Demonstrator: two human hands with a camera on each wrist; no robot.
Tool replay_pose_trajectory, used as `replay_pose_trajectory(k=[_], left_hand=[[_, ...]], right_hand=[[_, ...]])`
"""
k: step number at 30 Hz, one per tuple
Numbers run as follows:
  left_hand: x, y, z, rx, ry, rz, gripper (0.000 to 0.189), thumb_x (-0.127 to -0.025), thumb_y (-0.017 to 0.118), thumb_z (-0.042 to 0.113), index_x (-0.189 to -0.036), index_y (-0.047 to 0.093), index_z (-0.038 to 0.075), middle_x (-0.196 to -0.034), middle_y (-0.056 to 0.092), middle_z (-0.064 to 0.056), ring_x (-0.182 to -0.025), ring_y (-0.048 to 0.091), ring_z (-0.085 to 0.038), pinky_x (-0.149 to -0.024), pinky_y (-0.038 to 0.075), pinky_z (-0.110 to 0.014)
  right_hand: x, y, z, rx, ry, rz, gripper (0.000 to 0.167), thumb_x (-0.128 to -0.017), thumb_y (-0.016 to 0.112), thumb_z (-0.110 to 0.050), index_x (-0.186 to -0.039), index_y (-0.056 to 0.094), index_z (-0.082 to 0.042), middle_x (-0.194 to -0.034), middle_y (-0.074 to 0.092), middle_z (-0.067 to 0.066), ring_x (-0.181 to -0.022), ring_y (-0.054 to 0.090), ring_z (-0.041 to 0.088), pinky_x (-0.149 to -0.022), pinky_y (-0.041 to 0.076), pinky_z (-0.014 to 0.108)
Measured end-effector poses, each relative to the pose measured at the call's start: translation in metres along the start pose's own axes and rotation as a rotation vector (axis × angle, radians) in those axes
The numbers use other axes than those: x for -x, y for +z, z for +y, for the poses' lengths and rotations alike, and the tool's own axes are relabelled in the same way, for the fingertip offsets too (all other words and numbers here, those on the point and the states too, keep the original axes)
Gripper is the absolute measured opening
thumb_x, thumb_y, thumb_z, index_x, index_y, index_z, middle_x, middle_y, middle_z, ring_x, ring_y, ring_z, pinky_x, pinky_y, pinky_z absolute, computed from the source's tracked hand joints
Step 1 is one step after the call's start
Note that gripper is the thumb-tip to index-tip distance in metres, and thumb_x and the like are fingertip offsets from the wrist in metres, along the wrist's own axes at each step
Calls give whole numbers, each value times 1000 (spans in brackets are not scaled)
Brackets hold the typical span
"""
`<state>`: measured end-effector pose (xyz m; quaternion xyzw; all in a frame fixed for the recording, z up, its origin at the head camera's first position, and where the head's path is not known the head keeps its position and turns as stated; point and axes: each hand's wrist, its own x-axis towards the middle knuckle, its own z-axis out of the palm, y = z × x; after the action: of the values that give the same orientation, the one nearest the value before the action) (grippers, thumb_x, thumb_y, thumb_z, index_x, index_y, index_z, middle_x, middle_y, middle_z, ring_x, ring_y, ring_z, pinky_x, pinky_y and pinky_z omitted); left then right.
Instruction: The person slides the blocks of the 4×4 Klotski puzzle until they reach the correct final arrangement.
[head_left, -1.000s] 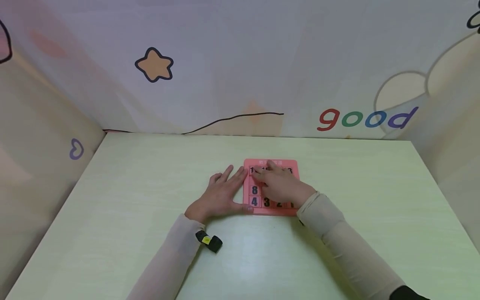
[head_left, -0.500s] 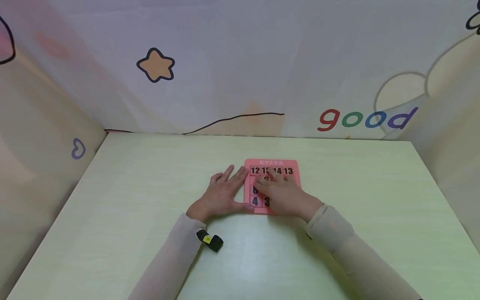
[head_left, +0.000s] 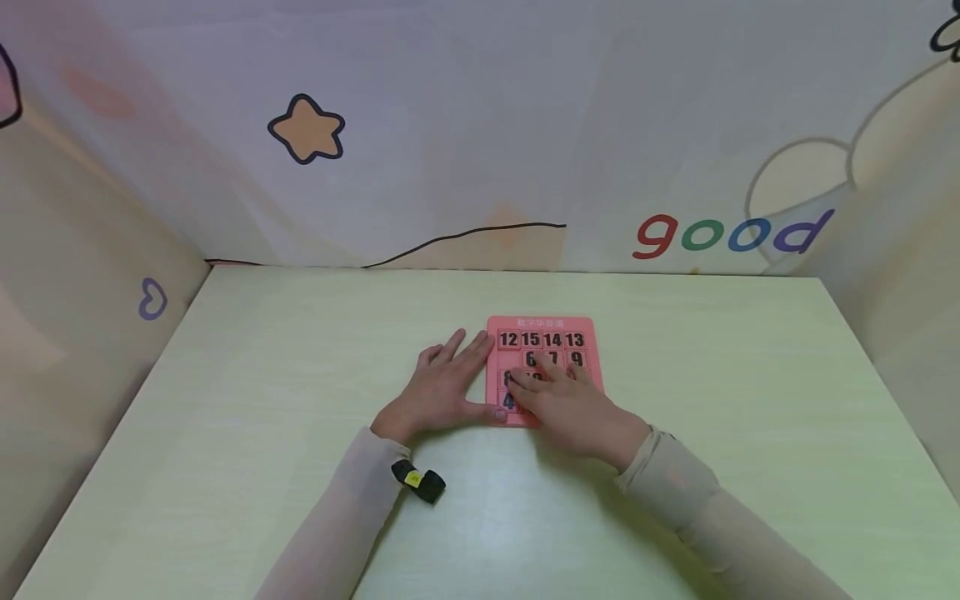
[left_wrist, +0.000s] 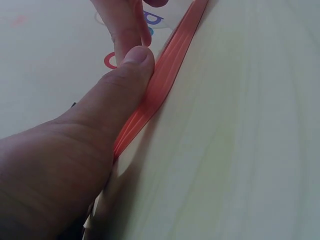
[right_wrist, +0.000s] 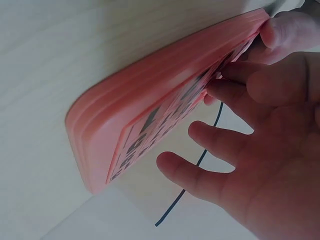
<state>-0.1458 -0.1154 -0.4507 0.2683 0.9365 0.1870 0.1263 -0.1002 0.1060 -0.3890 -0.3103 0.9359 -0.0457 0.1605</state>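
Observation:
A pink sliding number puzzle [head_left: 540, 322] lies flat on the table, its black-numbered tiles facing up. The top row reads 12, 15, 14, 13; below it come a vacant slot at the left, then 6, 7 and 9. My left hand [head_left: 442, 392] is spread along the puzzle's left side, fingers straight, with the thumb [left_wrist: 120, 85] against its near edge. My right hand [head_left: 581, 417] reaches over the lower rows, its fingertips near the 8 tile [head_left: 507, 378] and hiding most tiles there. In the right wrist view, two of its fingers [right_wrist: 200, 180] stretch out apart from the tiles.
The pale wooden table [head_left: 300, 358] extends around the puzzle on all sides. Behind it stands a printed backdrop [head_left: 480, 125] with a star and the word "good". A side panel [head_left: 82, 333] borders the left. A black strap [head_left: 418, 482] hangs at the left cuff.
My right hand has drawn back toward me, from the upper rows down to the lower ones, uncovering the top row and the vacant slot. The left hand and puzzle stay in place.

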Motion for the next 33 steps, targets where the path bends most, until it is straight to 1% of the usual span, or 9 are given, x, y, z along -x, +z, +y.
replay_pose_trajectory(k=[4,7,11,16,22,28,31,33], left_hand=[[0,-1,1,9,3,-4,108,-84,61,74,-164,10,21,-169,6,4,-154,-6,-23,-119,6,-51],[0,-2,1,5,5,-7,108,-84,61,74,-164,10,21,-169,6,4,-154,-6,-23,-119,6,-50],[0,-3,1,7,6,-4,109,-84,61,74,-164,11,21,-169,7,4,-154,-6,-23,-119,6,-50],[1,-4,3,14,-1,-13,109,-84,62,74,-164,11,20,-169,7,4,-154,-7,-23,-119,6,-49],[1,-4,3,15,2,-14,108,-84,62,72,-164,12,19,-169,9,3,-154,-6,-24,-120,5,-50],[2,-3,3,29,-10,-13,109,-83,63,73,-164,12,21,-169,8,4,-154,-6,-24,-120,4,-50],[2,-2,3,30,-11,-20,109,-83,63,74,-164,12,22,-169,8,5,-154,-7,-23,-120,2,-50],[2,-3,3,25,-7,-18,108,-84,62,73,-164,12,21,-169,9,5,-154,-7,-24,-120,1,-50]], right_hand=[[1,-1,-1,-16,1,-1,49,-101,58,-9,-149,51,-9,-158,40,8,-150,18,43,-107,25,73],[2,-2,0,-28,-2,1,50,-101,58,-9,-150,51,-9,-158,40,9,-150,17,43,-107,24,73],[1,-3,1,-27,-9,6,50,-100,58,-8,-150,50,-9,-158,40,9,-149,17,44,-106,25,74],[-2,-2,3,-43,1,9,52,-100,56,-6,-151,48,-10,-159,38,8,-150,15,44,-108,23,73],[-5,-2,6,-68,16,6,53,-100,58,-6,-152,46,-10,-160,36,8,-150,13,43,-110,20,72],[-12,-4,9,-86,37,6,56,-99,61,-8,-153,46,-12,-161,34,7,-151,10,41,-111,16,71],[-16,-5,10,-93,47,7,57,-98,62,-9,-153,47,-13,-161,34,7,-151,11,41,-111,16,72],[-19,-6,11,-89,51,12,56,-98,60,-8,-152,47,-13,-161,35,7,-151,12,42,-111,17,72]])
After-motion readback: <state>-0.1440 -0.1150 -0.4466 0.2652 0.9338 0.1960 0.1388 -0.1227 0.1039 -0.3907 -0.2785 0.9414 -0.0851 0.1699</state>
